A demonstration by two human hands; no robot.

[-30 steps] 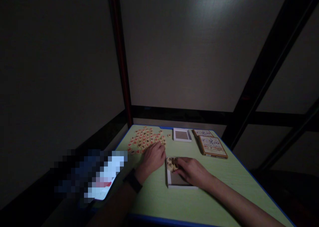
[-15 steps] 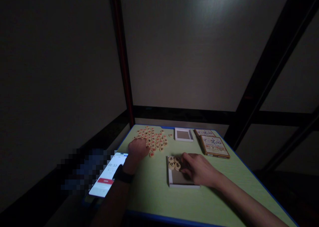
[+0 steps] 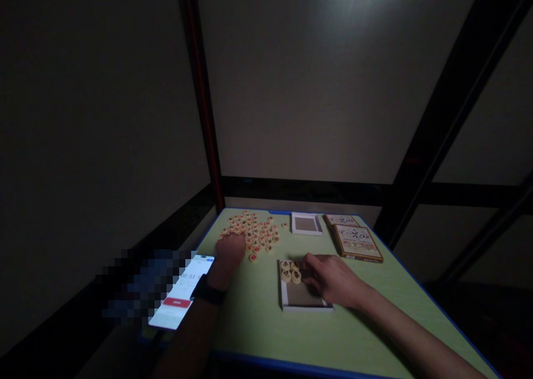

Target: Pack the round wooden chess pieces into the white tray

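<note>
My left hand [image 3: 230,250], with a dark band round its wrist, is curled at the near-left edge of a heap of round xiangqi pieces [image 3: 260,236] marked in red and black. Its fingertips are hidden, so whatever it grips does not show. An open shallow box [image 3: 303,297] lies in front of me. Several black-marked pieces [image 3: 296,277] sit together in its far-left corner. Over the box's right side, my right hand [image 3: 331,276] has its fingers bent in a pinch beside those pieces. What lies between these fingers is too dark to make out.
A phone [image 3: 181,293] with a lit timer screen lies at the table's left edge. Another shallow white box [image 3: 307,225] stands at the back. Two printed game-box lids [image 3: 357,242] overlap at the back right. The green table [image 3: 258,326] has a blue rim.
The left hand has shifted slightly, down and toward me, at the heap's edge. Over the box, the right hand has barely moved, and the pieces in the corner look the same.
</note>
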